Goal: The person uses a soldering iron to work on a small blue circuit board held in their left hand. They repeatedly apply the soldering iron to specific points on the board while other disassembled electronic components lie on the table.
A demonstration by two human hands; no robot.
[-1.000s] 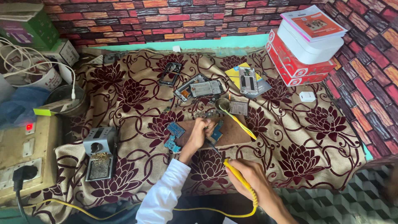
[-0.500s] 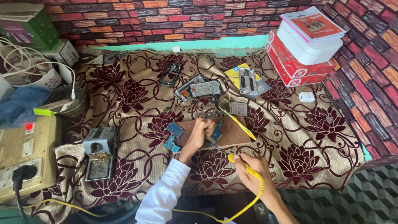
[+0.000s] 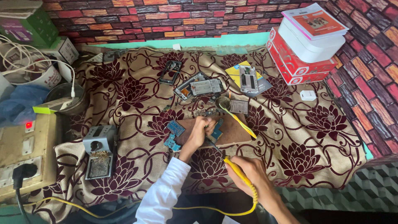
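My left hand (image 3: 201,130), in a white sleeve, presses down on a small blue circuit board (image 3: 217,129) that lies on a brown wooden pad (image 3: 232,133). My right hand (image 3: 248,174) grips a yellow soldering iron (image 3: 234,167) whose dark tip points up-left toward the board beside my left fingers. Its yellow cable loops under my wrist. Two more blue circuit boards (image 3: 174,133) lie just left of my left hand.
A grey soldering-iron stand (image 3: 98,152) sits at the left. Opened phone parts (image 3: 200,87) and a yellow tweezers-like tool (image 3: 237,120) lie beyond the pad. Red and white boxes (image 3: 306,49) are stacked at the back right. A power strip box (image 3: 23,153) is at the far left.
My right hand has carried the soldering iron up and left, bringing its tip closer to the board. My left hand has stayed on the board.
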